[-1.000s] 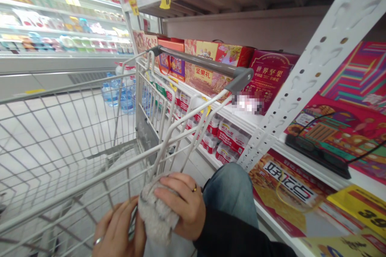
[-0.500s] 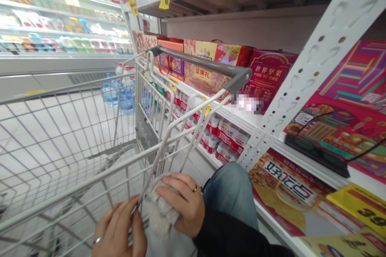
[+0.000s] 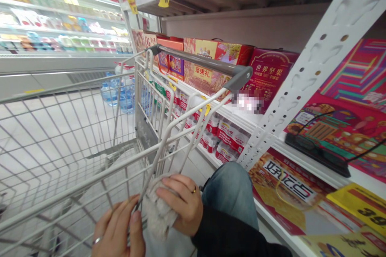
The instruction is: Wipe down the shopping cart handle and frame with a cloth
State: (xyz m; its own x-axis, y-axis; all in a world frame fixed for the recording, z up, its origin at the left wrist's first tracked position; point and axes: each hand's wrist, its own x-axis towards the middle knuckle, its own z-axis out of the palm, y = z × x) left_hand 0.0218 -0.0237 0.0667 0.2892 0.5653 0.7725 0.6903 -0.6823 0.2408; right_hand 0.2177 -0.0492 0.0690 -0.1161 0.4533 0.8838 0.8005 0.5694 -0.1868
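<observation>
A grey wire shopping cart stands in front of me, and its dark push handle faces the shelf. My right hand is closed on a greyish-white cloth, which is bunched against the cart's end beside a slanting bar. On the lower side wires, left of the cloth, my left hand has its fingers curled round a thin bar of the cart. Its thumb shows on the near side. The fingertips of the left hand are partly hidden behind the wire.
Close on the right, a shelf upright separates gift boxes from colourful cartons. Packs of bottled water lie on the bottom shelf. My bent knee is near it. Large blue water bottles stand beyond the cart, before a chilled cabinet.
The cloth has shifted slightly right, uncovering the slanting cart bar beside my left fingers. Its folds have changed under my right hand. My left hand stays at nearly the same place.
</observation>
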